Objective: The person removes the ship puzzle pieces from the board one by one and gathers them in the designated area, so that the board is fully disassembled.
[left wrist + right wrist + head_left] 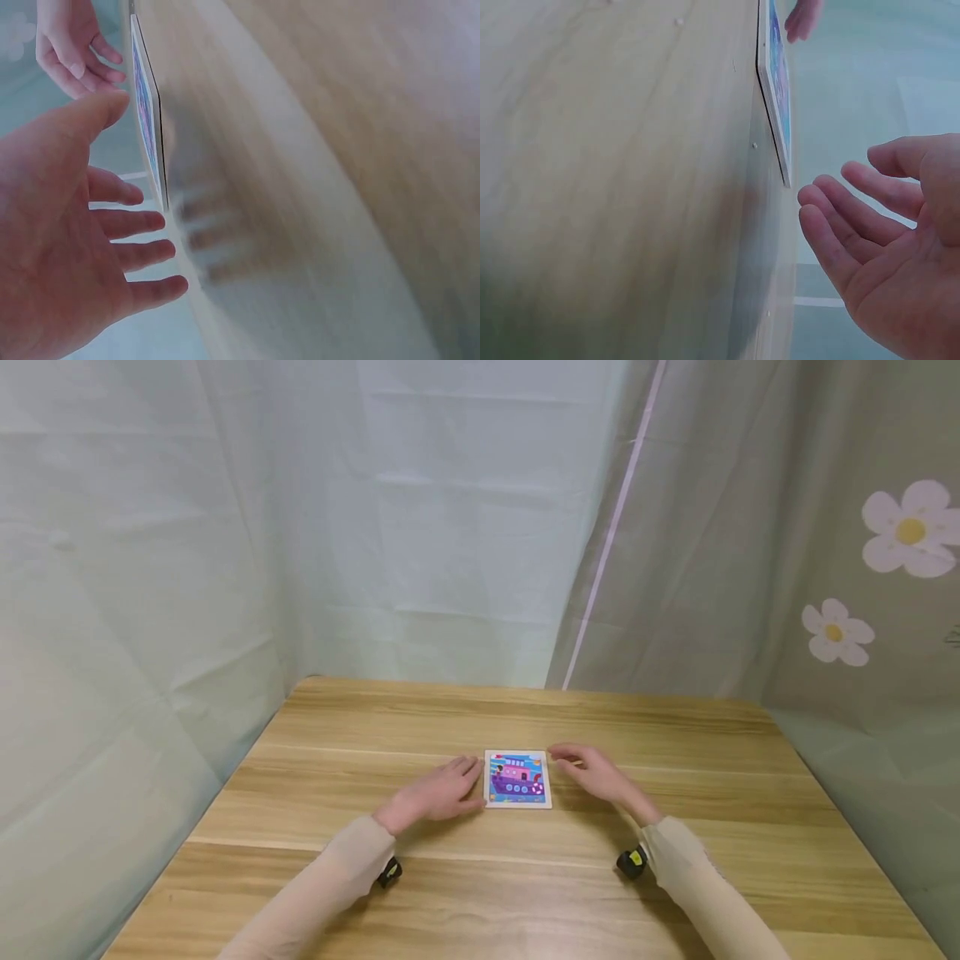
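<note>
A thin square picture board (517, 779) with a pale border and a purple and pink ship on blue lies flat on the wooden table (495, 893). At its left edge is my left hand (444, 789), fingers spread and nearly straight, fingertips close to the border. My right hand (592, 770) hovers by the board's right edge, its fingers loosely bent around nothing. In the left wrist view the left palm (52, 240) faces the board's edge (154, 127). The right wrist view shows the right fingers (847, 217) apart from the board (778, 90).
Pale curtains stand behind and left of the table; a grey curtain with white flowers (911, 531) hangs at the right. Each wrist wears a small black device, such as the right one (632, 862). Tiny pale crumbs (679, 22) dot the tabletop in the right wrist view.
</note>
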### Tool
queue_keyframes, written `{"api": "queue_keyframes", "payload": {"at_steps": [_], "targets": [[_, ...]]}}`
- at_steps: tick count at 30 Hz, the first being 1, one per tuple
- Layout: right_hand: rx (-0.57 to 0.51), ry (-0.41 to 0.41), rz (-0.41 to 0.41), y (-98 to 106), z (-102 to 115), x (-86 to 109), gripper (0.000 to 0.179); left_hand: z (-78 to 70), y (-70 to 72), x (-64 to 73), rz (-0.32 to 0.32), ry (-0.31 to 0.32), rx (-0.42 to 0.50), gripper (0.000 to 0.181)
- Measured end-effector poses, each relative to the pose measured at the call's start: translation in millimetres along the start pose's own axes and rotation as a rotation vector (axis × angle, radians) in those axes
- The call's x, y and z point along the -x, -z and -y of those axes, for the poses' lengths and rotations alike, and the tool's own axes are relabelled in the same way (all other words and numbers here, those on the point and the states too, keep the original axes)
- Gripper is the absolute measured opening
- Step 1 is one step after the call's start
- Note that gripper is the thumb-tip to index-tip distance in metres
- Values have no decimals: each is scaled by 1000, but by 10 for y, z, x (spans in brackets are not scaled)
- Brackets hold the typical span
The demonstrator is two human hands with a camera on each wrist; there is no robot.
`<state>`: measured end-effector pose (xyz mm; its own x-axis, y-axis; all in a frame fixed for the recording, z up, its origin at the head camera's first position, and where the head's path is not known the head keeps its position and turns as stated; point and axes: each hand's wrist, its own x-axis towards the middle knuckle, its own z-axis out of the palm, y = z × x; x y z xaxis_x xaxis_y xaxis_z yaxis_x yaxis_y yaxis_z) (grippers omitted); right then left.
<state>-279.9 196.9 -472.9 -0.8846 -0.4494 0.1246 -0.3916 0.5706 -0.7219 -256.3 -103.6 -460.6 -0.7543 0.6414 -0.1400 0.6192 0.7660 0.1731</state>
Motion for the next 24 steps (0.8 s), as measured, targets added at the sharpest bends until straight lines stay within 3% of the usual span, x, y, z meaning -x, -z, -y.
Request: {"api": "queue_keyframes", "payload": {"at_steps": [5, 16, 24], "targets": [[27, 16, -3, -26, -2, -11, 32, -63, -16, -48, 5, -6, -10, 73], [49, -15, 4, -102, 63, -90, 31, -151, -53, -165, -19, -5, -11, 74], [36, -59, -9, -130, 63, -142, 31, -219, -56, -231, -3, -2, 6, 71]]}}
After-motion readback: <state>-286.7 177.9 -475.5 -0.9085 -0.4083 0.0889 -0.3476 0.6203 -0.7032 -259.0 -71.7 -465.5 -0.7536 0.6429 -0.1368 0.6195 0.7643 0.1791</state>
